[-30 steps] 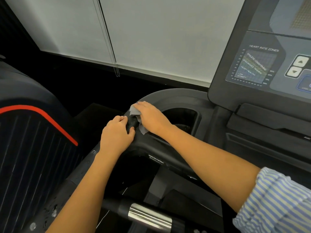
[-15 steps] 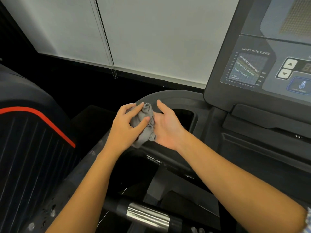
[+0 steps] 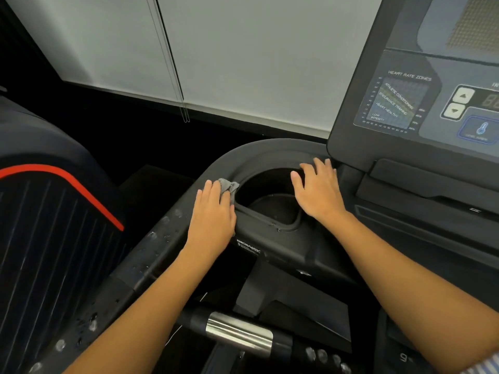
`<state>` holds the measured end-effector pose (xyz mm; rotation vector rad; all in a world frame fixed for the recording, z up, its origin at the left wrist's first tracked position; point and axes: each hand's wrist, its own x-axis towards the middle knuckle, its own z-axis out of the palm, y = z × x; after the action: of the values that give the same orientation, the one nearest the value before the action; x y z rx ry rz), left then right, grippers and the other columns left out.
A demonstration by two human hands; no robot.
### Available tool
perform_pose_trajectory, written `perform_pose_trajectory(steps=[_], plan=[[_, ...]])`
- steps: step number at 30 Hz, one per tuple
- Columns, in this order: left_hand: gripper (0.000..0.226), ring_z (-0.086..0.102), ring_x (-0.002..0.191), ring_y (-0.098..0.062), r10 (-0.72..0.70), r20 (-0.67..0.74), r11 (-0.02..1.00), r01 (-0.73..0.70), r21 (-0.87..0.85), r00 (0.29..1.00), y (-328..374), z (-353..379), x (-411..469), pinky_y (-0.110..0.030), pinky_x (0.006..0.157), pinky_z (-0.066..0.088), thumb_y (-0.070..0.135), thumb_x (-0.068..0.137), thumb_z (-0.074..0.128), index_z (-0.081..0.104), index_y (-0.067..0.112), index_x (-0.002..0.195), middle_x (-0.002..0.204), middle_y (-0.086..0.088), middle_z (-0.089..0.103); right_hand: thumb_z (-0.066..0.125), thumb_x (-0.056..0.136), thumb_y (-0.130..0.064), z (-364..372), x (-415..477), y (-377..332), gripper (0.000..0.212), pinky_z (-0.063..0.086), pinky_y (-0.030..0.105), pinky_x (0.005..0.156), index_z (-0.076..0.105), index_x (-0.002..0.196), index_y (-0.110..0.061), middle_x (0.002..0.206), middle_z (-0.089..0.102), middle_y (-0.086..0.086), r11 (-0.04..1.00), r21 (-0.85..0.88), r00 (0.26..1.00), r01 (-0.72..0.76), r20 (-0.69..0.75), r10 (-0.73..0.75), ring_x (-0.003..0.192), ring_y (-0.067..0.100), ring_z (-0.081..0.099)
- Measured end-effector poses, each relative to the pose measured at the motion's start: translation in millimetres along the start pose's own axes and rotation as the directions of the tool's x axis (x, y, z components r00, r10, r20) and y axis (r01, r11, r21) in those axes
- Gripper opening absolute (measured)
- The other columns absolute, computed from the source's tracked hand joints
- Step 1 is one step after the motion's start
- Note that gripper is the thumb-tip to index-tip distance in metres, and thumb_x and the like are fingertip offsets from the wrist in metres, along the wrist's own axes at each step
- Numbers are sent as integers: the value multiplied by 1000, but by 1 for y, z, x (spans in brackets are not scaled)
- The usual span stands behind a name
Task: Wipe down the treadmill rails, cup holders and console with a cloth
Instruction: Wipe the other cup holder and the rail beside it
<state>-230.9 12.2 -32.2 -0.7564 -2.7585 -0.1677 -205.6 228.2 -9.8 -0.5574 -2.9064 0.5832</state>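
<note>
Your left hand [image 3: 213, 211] lies palm down on the left rim of the cup holder [image 3: 272, 203], fingers flat and close together, pressing a small grey cloth [image 3: 228, 186] against the dark plastic. Most of the cloth is hidden under the fingers; a crumpled corner shows past the fingertips, right at the inner lip of the cup holder's opening.

Your right hand [image 3: 318, 190] holds nothing. Its fingers are spread and slightly curled, resting on the far right rim of the same cup holder, just below the lower left corner of the console [image 3: 421, 103]. The thumb hangs over the open well. The two hands are apart, on opposite sides of the opening.

The console stands tilted at upper right, showing a "HEART RATE ZONES" chart [image 3: 394, 103] and a pair of up/down arrow buttons [image 3: 459, 103].

The left rail [image 3: 151, 255] runs from the cup holder toward the lower left; pale droplets or spots dot its surface. Whether they are wet, you cannot tell from here. A handlebar with a chrome sensor band [image 3: 239, 333] crosses the bottom of the view. A neighbouring machine with a red stripe [image 3: 67, 182] sits at far left. A striped sleeve [image 3: 486, 364] edges in at bottom right.
</note>
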Motion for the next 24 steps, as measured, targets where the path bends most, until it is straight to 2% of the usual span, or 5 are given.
perform_pose_trajectory(steps=[3,9,13,15,24], plan=[[38,54,114,-45,1,23,998,-3,68,1000,-6,3,6,-52,90,47,9,76,73,62,-6,108,118,-28,58,24,99,-44,6,-1,3,56,3,44,118,24,146,-14,155,15,17,994,-111,1000,-6,21,8,145,32,1],[45,36,129,-44,-45,47,999,46,-23,998,-12,2,27,-47,106,32,14,94,51,42,-1,135,138,-29,39,21,99,-47,8,-4,4,59,7,42,118,19,148,-14,154,19,18,991,-133,999,-2,41,7,144,34,5],[48,56,108,-44,-40,47,999,40,-2,998,-7,-4,16,-46,93,47,8,77,72,56,-6,120,118,-29,56,21,99,-47,8,-5,3,59,8,40,118,18,148,-15,154,20,17,992,-123,999,-4,44,10,145,32,7],[55,53,113,-44,-50,66,999,51,-10,997,-3,-9,-1,-47,96,44,7,71,77,55,-6,119,123,-29,54,20,99,-47,7,-6,3,59,8,40,118,17,148,-15,154,19,16,993,-117,999,-5,46,11,145,32,7],[48,22,137,-40,-183,102,983,183,10,978,-25,-5,11,-48,111,23,22,100,36,28,1,142,149,-25,23,19,99,-48,6,-7,3,59,10,40,118,17,149,-16,155,20,15,993,-116,999,-8,44,14,145,30,8]])
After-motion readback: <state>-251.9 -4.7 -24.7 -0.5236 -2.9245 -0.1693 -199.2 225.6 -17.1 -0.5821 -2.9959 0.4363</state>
